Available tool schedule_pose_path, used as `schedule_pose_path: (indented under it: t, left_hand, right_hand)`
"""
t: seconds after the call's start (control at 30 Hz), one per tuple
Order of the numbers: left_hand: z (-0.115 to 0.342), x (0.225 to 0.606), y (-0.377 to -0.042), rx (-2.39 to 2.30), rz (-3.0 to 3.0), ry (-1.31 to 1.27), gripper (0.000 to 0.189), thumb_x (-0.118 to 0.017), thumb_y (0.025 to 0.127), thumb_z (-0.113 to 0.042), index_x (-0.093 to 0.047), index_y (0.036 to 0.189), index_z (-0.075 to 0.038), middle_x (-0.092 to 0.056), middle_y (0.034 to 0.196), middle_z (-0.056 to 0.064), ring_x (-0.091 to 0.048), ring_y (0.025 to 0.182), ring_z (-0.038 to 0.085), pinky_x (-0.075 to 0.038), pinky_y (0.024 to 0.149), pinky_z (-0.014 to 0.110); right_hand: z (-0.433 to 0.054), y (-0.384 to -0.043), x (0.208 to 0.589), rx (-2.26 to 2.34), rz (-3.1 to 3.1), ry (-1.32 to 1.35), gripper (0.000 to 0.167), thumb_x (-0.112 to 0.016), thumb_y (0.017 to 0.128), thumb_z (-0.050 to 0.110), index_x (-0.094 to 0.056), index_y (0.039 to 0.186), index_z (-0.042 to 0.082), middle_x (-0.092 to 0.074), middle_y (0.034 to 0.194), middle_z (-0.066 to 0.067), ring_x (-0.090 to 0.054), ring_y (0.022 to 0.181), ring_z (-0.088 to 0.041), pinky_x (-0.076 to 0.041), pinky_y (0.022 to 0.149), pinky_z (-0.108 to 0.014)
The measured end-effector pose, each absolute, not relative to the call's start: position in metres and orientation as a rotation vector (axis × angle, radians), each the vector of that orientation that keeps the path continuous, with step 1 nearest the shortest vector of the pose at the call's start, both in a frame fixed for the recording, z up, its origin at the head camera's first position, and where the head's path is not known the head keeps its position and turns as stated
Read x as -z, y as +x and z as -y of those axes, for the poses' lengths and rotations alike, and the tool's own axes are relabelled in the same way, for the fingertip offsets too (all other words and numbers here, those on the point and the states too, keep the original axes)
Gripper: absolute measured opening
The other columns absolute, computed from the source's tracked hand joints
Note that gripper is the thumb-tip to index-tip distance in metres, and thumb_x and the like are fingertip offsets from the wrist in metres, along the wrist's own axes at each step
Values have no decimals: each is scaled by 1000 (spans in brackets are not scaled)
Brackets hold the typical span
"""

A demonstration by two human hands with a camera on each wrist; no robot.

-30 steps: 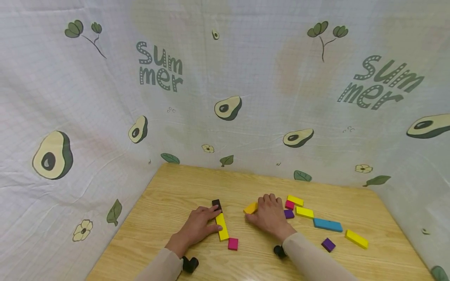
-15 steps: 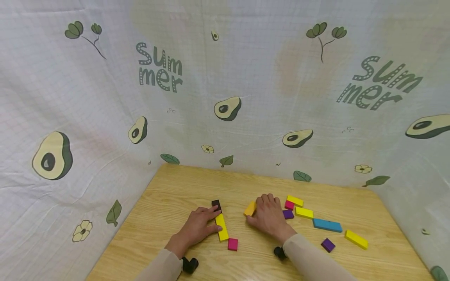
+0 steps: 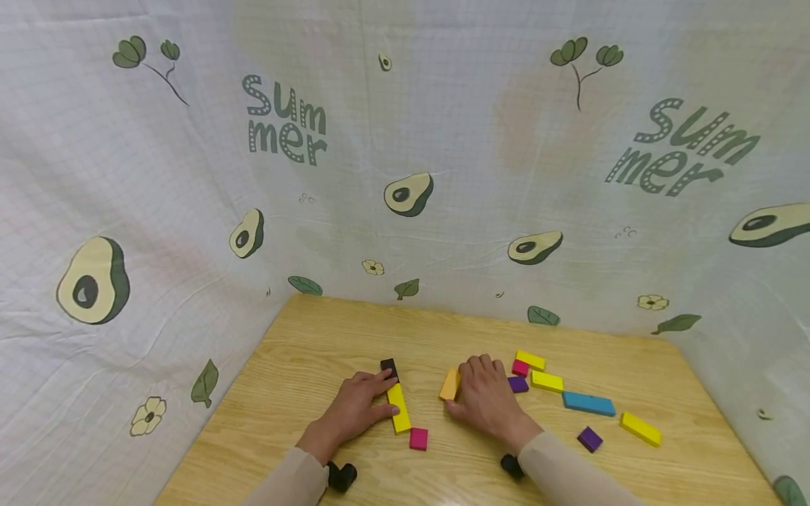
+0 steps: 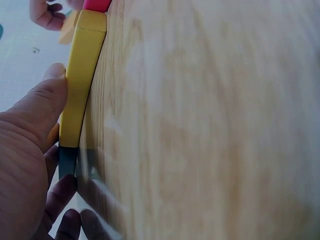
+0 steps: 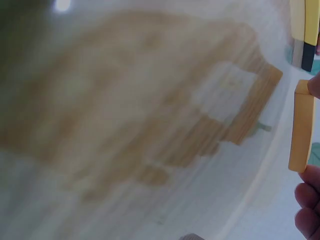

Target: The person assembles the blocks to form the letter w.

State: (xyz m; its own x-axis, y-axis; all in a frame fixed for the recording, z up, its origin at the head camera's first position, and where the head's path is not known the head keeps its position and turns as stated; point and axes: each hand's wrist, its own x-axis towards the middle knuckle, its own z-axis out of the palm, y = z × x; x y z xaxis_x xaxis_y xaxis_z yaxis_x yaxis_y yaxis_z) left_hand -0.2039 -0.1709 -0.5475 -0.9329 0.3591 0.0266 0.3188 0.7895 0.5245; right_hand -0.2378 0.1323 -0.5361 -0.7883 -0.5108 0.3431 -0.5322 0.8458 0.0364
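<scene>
The right hand [image 3: 489, 398], pinching the orange block [image 3: 450, 384] by its ends, has swung it upright-wise on the table [image 3: 329, 330], seemingly nearer parallel with, though apart from, the yellow block [image 3: 398, 398] and black block [image 3: 389, 366], which the left hand's [image 3: 354, 405] extended thumb and finger touch

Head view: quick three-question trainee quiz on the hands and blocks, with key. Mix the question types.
1. Which hand grips the orange block?
2. True or false: the blue block lies left of the orange block in the head view.
3. The left hand touches a yellow block. What colour is the block at its far end? a) purple b) black c) blue

Key:
1. The right hand.
2. False: the blue block lies to its right.
3. b, the black block.
</scene>
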Motion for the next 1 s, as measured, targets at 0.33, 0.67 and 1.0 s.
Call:
schedule_pose_path:
  t: [0.33,0.67,1.0]
  left_hand:
    - [171,548,-205,-839,-2894,549,62,-68,100,-52,-59,153,-22,-49,163,-1,-51,138,29,-38,114,62]
    - [170,550,-204,-831,-2920,553,61,-70,100,-50,-60,152,-21,-50,163,-1,-51,139,29,-39,114,61]
    - [172,554,-207,-813,-2934,560,62,-69,99,-51,-59,153,-23,-49,163,-3,-51,138,27,-40,113,59]
  right_hand:
    - [-133,-220,536,-110,2729,831,59,-74,85,61,-66,106,6,-62,103,-10,-52,97,-30,-41,87,-46]
    - [-128,-207,538,-123,2695,916,52,-76,83,56,-67,101,8,-59,96,-5,-50,91,-24,-37,80,-40]
    - [-127,-205,540,-94,2726,934,58,-74,84,61,-69,106,8,-61,100,-5,-50,94,-24,-37,82,-40]
